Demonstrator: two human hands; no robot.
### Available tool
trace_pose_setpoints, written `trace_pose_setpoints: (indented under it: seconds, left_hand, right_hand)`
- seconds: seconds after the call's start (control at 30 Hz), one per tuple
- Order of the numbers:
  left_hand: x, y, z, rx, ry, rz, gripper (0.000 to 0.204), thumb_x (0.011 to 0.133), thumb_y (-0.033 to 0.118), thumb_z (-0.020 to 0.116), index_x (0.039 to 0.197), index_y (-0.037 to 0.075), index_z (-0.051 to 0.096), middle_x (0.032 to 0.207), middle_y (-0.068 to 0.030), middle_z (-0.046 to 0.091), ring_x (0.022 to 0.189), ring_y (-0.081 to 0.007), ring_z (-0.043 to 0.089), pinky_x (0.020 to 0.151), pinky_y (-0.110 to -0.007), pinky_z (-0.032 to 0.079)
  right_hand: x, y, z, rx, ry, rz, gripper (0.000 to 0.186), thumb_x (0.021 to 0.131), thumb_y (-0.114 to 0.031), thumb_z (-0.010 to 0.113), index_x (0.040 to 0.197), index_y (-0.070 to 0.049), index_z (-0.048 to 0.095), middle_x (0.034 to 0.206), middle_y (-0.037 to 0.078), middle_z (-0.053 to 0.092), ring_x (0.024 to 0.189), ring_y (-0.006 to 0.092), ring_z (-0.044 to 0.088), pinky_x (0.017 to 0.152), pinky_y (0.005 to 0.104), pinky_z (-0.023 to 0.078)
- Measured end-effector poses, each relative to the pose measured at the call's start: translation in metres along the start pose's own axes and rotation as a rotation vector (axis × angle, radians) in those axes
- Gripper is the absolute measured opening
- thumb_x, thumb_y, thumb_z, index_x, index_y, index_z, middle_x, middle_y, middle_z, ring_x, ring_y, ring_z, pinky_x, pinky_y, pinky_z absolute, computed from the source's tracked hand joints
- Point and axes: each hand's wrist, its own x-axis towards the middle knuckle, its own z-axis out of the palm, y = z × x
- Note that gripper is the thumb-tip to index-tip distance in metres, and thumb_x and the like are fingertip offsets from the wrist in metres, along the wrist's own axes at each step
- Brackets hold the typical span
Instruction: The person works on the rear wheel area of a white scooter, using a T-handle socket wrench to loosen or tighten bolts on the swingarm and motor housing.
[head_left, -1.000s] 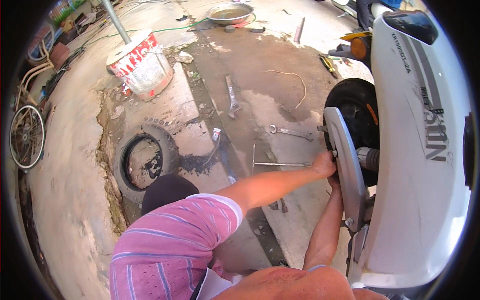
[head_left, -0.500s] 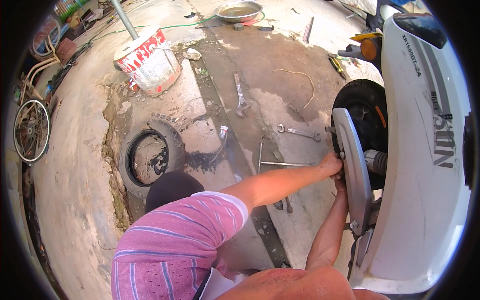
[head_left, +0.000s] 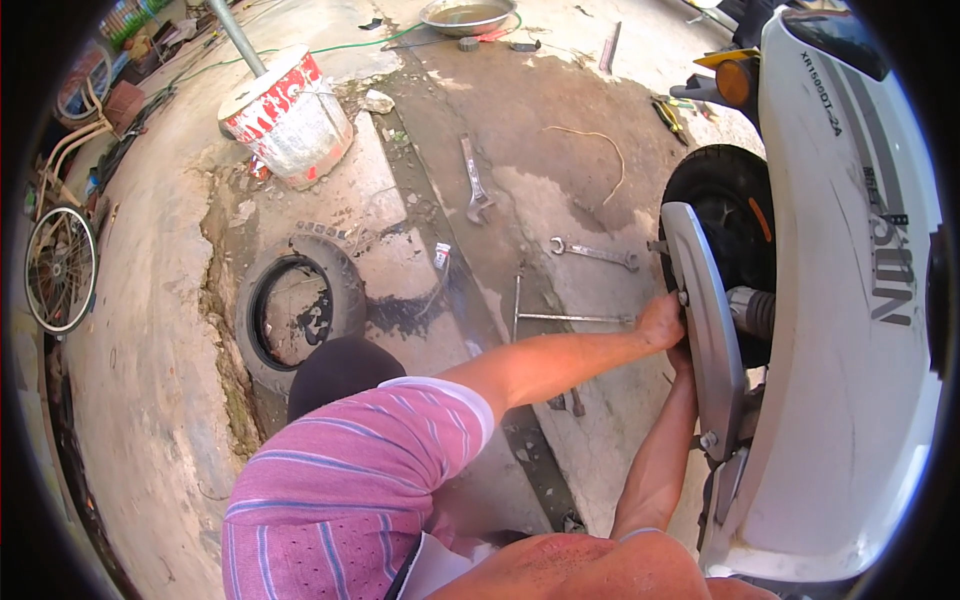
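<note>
My left hand (head_left: 660, 322) is closed at the edge of a long silver metal guard (head_left: 708, 320), beside a bolt head. What its curled fingers grip is hidden. Just below it, my right hand (head_left: 682, 354) reaches in behind the same edge, and its fingers cannot be seen. The guard stands alongside a black wheel (head_left: 708, 180) of a white scooter (head_left: 850, 330), which takes up the right side. A metal T-shaped wrench (head_left: 575, 318) lies on the ground left of my hands. Slightly farther off lies an open-ended wrench (head_left: 595, 254).
An adjustable wrench (head_left: 475, 180) and pliers (head_left: 670, 118) lie on the concrete. A loose tire (head_left: 345, 290) rests at left, near a red and white bucket-shaped base (head_left: 300, 125) with a pole. A metal basin (head_left: 468, 24) sits at the far side; a spoked wheel (head_left: 60, 270) stands far left.
The view has shifted slightly, so the ground and scooter sit a little higher in the picture. Both hands stay at the guard's edge, with my left hand turned slightly.
</note>
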Motion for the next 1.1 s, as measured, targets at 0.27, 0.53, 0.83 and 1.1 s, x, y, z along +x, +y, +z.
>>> trace_pose_setpoints:
  seconds: [0.27,0.53,0.83,1.1]
  left_hand:
    - [0.0,-0.014,-0.016,-0.084,0.003,0.036,0.026,0.075,0.005,0.06,0.098,-0.007,0.062,0.096,-0.0334,0.065,0.102,-0.0516,0.06,0.082,-0.051,0.051]
    - [0.009,-0.026,-0.021,-0.413,-0.236,-0.049,0.022,0.08,0.013,0.066,0.092,-0.006,0.069,0.074,-0.0175,0.069,0.067,-0.0233,0.071,0.059,-0.037,0.055]
    - [0.119,-0.06,-0.167,-0.015,0.343,-0.147,0.026,0.083,0.021,0.067,0.101,0.002,0.066,0.086,-0.0127,0.069,0.081,-0.0223,0.067,0.071,-0.038,0.054]
    - [0.202,0.048,-0.35,-0.015,0.405,-0.179,0.037,0.094,0.029,0.062,0.115,-0.001,0.053,0.081,-0.0125,0.066,0.061,-0.0232,0.063,0.056,-0.041,0.053]
  right_hand:
    - [0.008,0.021,0.011,0.079,0.267,-0.084,0.041,0.103,-0.02,0.046,0.14,-0.004,0.05,0.141,0.01,0.053,0.134,0.0219,0.046,0.117,0.0378,0.033]
    - [0.019,0.017,-0.002,-0.061,0.145,-0.062,0.026,0.096,-0.02,0.053,0.116,-0.006,0.064,0.104,0.006,0.065,0.092,0.0191,0.06,0.08,0.0358,0.049]
    - [0.003,0.016,0.042,0.183,0.105,0.04,0.017,0.087,-0.026,0.057,0.095,-0.012,0.064,0.077,-0.003,0.052,0.066,0.0134,0.041,0.058,0.0311,0.027]
    - [0.003,-0.006,0.007,0.195,0.101,0.036,0.02,0.088,-0.024,0.057,0.099,-0.011,0.066,0.081,-0.002,0.059,0.07,0.0146,0.047,0.06,0.0314,0.032]
